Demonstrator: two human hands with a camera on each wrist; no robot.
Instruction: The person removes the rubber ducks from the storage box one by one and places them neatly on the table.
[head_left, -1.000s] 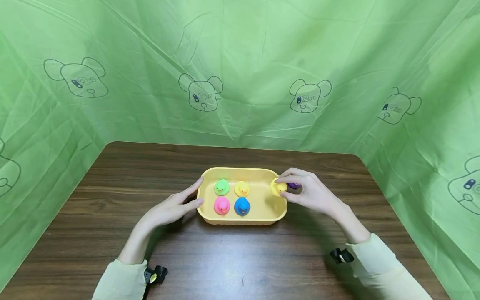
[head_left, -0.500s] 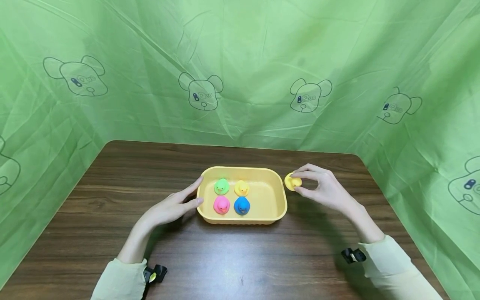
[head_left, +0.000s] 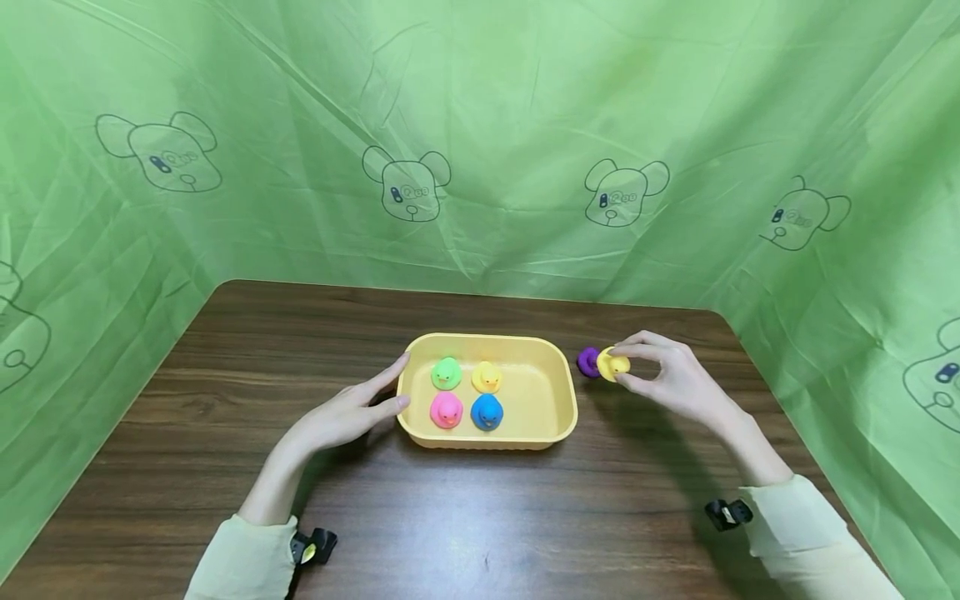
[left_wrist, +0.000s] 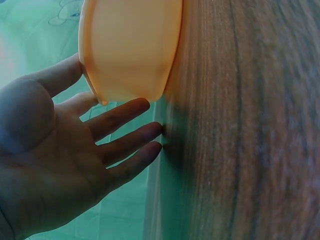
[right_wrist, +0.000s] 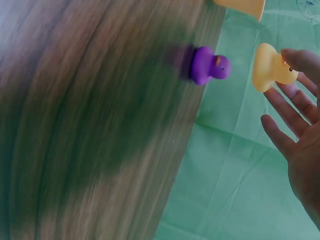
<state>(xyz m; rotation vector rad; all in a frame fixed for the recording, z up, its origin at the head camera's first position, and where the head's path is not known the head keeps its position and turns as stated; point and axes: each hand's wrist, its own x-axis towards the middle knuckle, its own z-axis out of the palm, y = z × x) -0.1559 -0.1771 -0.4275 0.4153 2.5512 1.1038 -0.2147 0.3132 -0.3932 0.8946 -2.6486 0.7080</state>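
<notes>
My right hand (head_left: 671, 379) pinches a yellow rubber duck (head_left: 613, 364) between thumb and fingers. In the right wrist view that yellow duck (right_wrist: 267, 67) hangs above the table, apart from a purple duck (right_wrist: 204, 66) that stands on the wood. From the head, the purple duck (head_left: 588, 362) shows just left of the held one, partly covered. My left hand (head_left: 341, 417) touches the left end of a yellow tray (head_left: 536, 440), thumb and a fingertip at its rim, the fingers fairly straight in the left wrist view. Inside the tray sit a green, a yellow, a pink and a blue duck.
A dark wooden table (head_left: 420, 517) bears the tray near its middle. Green cloth (head_left: 495, 125) printed with bear outlines hangs behind and at both sides. The tray's right half is bare, and its raised rim runs all round.
The right hand has carried the yellow duck rightward from above the tray's right end, past its rim and over the purple duck, which shows again. The left hand keeps its place.
</notes>
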